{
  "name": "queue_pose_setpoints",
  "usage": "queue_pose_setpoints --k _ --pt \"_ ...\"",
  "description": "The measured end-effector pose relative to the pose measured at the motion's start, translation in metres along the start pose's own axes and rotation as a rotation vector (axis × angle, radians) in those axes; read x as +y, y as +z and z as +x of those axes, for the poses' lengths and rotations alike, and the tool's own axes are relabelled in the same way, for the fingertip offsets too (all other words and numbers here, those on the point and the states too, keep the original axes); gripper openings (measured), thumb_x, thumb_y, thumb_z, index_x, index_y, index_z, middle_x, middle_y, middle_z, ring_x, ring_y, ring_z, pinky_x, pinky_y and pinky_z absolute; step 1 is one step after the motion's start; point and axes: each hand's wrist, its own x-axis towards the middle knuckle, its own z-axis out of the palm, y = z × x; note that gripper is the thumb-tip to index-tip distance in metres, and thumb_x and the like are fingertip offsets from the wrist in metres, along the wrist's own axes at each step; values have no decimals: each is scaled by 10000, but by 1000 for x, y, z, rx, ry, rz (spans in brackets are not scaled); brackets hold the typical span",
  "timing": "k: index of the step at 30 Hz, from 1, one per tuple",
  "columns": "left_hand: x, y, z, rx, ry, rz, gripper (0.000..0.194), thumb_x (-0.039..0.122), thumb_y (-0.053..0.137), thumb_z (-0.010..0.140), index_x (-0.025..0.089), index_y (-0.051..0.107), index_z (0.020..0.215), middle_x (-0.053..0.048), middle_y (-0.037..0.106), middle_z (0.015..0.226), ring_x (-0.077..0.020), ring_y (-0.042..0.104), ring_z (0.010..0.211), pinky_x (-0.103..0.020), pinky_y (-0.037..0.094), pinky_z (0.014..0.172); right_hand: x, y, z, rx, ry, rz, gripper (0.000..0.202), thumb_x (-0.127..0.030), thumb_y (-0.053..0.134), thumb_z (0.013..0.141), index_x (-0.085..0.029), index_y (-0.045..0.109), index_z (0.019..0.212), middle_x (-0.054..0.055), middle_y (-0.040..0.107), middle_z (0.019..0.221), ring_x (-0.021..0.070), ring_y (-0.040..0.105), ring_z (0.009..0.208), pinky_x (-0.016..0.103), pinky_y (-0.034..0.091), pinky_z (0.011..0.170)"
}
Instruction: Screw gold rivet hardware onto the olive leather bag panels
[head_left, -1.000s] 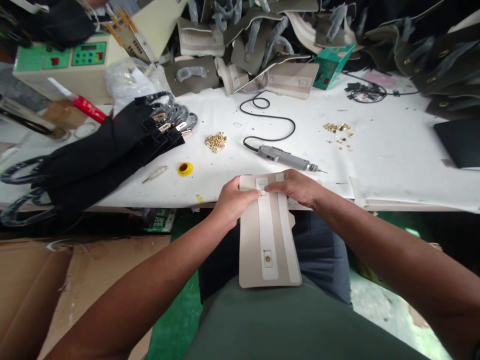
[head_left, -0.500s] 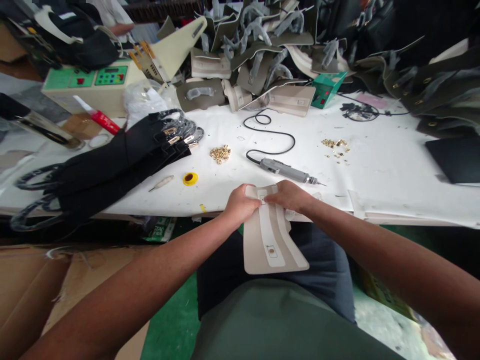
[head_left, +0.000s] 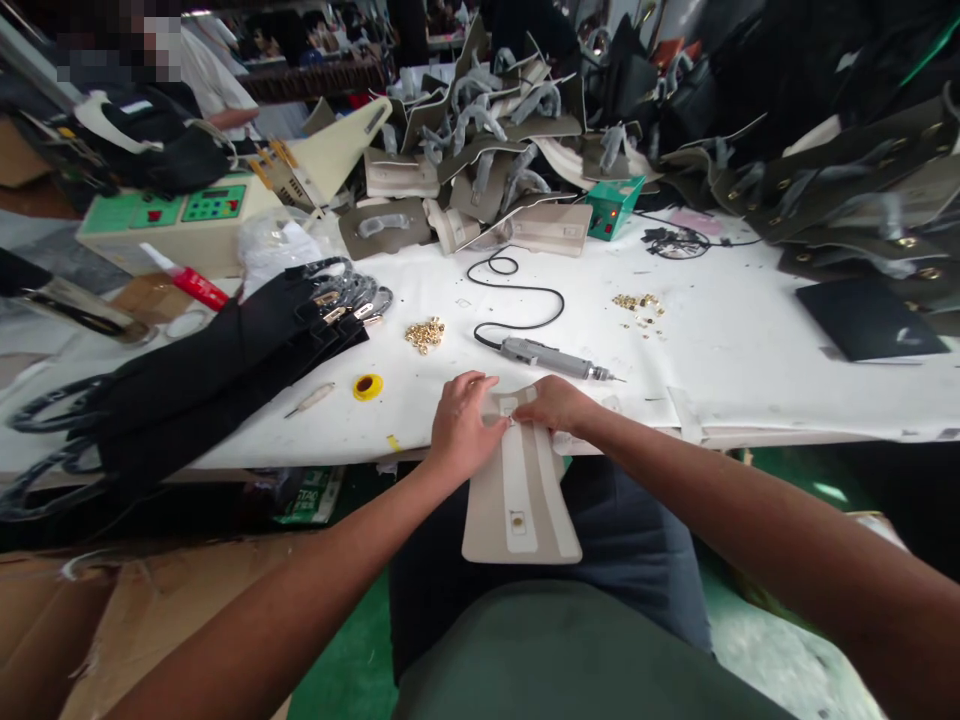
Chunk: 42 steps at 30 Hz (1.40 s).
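Observation:
A beige panel (head_left: 487, 510) with lighter strips hangs over the table's front edge above my lap. A small gold-coloured piece (head_left: 517, 521) shows near its lower end. My right hand (head_left: 553, 405) grips the panel's upper right part, thumb on the upper end of the strip. At the upper left, my left hand (head_left: 466, 425) touches the panel with its thumb near the same spot, its fingers raised and apart. Beyond the hands lies a grey electric screwdriver (head_left: 555, 358) with a black cord. What lies under the thumbs is too small to tell.
Gold-coloured fittings (head_left: 425, 335) lie in a pile, with more (head_left: 641, 303) farther right. A yellow ring (head_left: 367, 387) and black straps (head_left: 225, 370) are at the left. Behind are a green box (head_left: 613, 208) and piled panels (head_left: 390, 228). A person's arm (head_left: 234, 118) shows at the back left.
The fingers of my left hand have lifted and spread from the panel's edge. The panel hangs straighter. My right hand still grips it. The whole view has shifted somewhat.

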Motion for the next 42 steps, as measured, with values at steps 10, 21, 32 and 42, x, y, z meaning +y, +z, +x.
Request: queue_pose_setpoints --k 10,21,32,42 --pt "-25 9 3 31 280 34 157 297 703 864 264 789 991 -53 771 1187 -295 645 1152 -481 504 1008 -8 -5 -12 48 -53 -1 91 -274 744 751 -193 706 733 -21 640 528 165 623 482 229 447 453" --pt "-34 14 5 54 266 56 150 368 691 866 316 780 974 -15 778 1179 -317 642 1169 -508 463 994 117 -134 -25 761 -8 37 288 -396 598 886 -160 738 972 39 751 775 163 702 658 242 508 616" --pt "-34 15 5 27 219 37 163 378 678 866 321 781 978 -9 771 1199 -328 619 1198 -540 421 1039 151 -177 7 792 51 -262 243 -346 669 828 -225 807 988 45 778 994 196 674 882 273 479 791" --pt "-28 14 3 10 204 34 160 320 708 861 289 749 1012 -18 764 1214 -318 596 1231 -517 397 1052 143 -190 12 702 134 -495 289 -364 579 891 -204 804 977 92 782 959 215 648 816 297 380 645"
